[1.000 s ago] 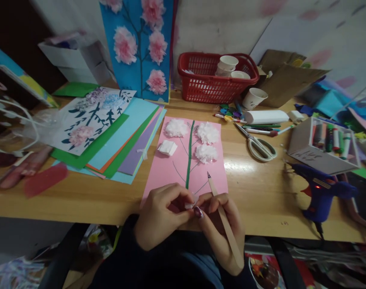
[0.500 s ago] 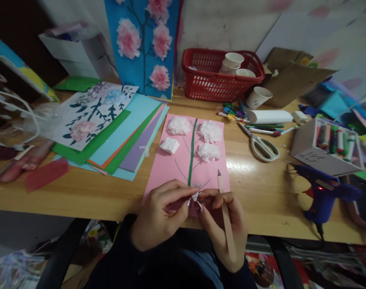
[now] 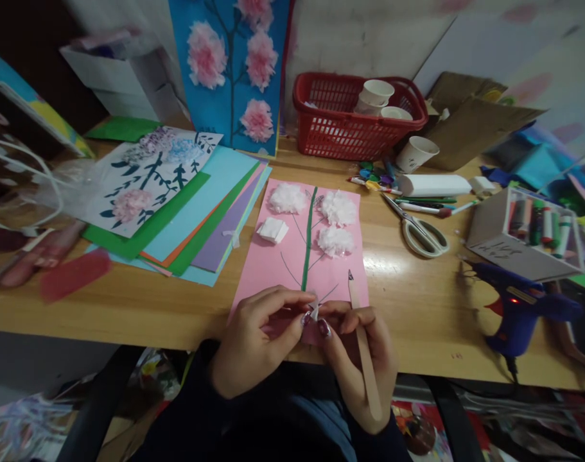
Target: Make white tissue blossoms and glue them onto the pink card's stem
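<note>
A pink sheet [image 3: 282,269] lies on the wooden table [image 3: 417,308] with a green paper stem [image 3: 309,237] and three white tissue flowers [image 3: 335,208] stuck on it. A small stack of white tissue squares [image 3: 273,230] rests on its left side. At the sheet's near edge both hands meet. My left hand [image 3: 253,343] pinches a small white tissue piece [image 3: 314,311]. My right hand [image 3: 357,359] pinches the same piece with thumb and forefinger while a wooden pencil [image 3: 364,350] lies held across its fingers, tip pointing away.
Coloured paper sheets [image 3: 200,218] are stacked at the left under a flower picture. A red basket [image 3: 354,128] with paper cups stands at the back. Scissors [image 3: 417,231], markers, a box of pens [image 3: 528,234] and a blue glue gun [image 3: 518,308] lie at the right.
The hands have shifted slightly forward over the sheet's near edge, and the tissue piece now pokes up between the fingertips. The view has drifted a little.
</note>
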Available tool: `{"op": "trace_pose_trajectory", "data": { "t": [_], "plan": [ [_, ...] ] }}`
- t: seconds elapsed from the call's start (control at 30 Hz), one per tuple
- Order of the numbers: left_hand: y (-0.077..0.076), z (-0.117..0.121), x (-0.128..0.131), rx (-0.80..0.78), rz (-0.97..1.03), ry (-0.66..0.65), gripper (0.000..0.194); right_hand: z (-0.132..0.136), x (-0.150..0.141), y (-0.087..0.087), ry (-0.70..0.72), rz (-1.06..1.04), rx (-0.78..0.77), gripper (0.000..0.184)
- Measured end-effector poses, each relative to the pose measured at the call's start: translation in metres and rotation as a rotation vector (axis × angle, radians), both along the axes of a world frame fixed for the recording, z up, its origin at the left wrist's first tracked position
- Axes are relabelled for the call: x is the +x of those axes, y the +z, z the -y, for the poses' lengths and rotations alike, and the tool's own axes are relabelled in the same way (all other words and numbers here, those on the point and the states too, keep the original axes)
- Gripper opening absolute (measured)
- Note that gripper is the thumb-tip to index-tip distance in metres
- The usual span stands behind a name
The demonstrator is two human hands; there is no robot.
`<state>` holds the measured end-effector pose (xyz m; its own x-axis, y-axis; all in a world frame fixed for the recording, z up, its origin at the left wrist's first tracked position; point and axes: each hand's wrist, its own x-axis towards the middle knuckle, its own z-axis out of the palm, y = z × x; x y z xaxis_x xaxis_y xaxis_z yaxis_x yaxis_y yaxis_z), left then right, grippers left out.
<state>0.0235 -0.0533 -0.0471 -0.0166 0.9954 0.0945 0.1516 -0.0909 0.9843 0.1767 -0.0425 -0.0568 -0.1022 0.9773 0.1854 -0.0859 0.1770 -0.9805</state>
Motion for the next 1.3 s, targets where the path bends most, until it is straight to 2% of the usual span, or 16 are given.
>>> {"op": "trace_pose_trajectory", "data": {
  "t": [0.27, 0.5, 0.7, 0.9, 1.07, 1.17, 1.3],
  "plan": [
    [0.005, 0.0009, -0.0009, -0.006, 0.007, -0.011, 0.014, 0.0011, 0.0005, -0.0028, 0.009, 0.024, 0.001, 0.02],
    [0.0054, -0.0019, 0.0022, -0.02, -0.034, 0.043, 0.016, 0.0026, 0.0013, -0.0034, -0.002, 0.055, 0.004, 0.018],
    [0.0063, -0.0008, -0.0002, -0.046, 0.033, 0.05, 0.02, 0.001, 0.0008, -0.0039, -0.109, 0.124, -0.037, 0.019],
    [0.0022, -0.0006, 0.0014, -0.052, 0.073, 0.064, 0.021, 0.0002, 0.0003, -0.0043, -0.119, 0.131, -0.028, 0.018],
    [0.0015, -0.0043, 0.0071, -0.06, -0.073, 0.073, 0.02, 0.0025, 0.0004, -0.0031, -0.049, 0.057, -0.064, 0.018],
    [0.0026, -0.0069, 0.0069, -0.016, -0.168, 0.058, 0.004, 0.0026, 0.0016, -0.0025, -0.014, 0.007, -0.081, 0.018],
    [0.0039, -0.0083, 0.0045, 0.003, -0.154, 0.035, 0.014, 0.0005, 0.0037, -0.002, -0.041, -0.018, -0.096, 0.019]
  ]
}}
